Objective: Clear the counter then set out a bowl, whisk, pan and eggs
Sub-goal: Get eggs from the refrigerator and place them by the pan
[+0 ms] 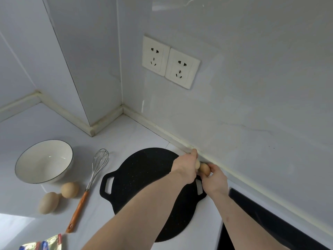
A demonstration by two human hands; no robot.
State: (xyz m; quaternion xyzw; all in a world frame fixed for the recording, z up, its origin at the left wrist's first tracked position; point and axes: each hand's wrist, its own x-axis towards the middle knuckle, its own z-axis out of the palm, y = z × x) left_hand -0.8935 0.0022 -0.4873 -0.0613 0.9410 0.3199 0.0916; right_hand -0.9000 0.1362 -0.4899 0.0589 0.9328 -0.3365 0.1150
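A black flat pan [144, 177] with two loop handles lies on the white counter [126, 134]. Left of it lie a whisk [90, 184] with an orange handle and a white bowl [43, 161] with a dark rim. Two brown eggs [59, 195] rest in front of the bowl. Over the pan's far right edge, close to the wall, my left hand [185, 168] holds a light egg [197, 165] and my right hand [214, 179] grips a brown egg [205, 169]. The two held eggs touch each other.
Two wall sockets [171, 62] sit above the counter. A black stove top [270, 221] borders the counter at the right. A shiny foil packet [45, 243] lies at the bottom left edge. A wall corner post [90, 87] juts onto the counter behind the bowl.
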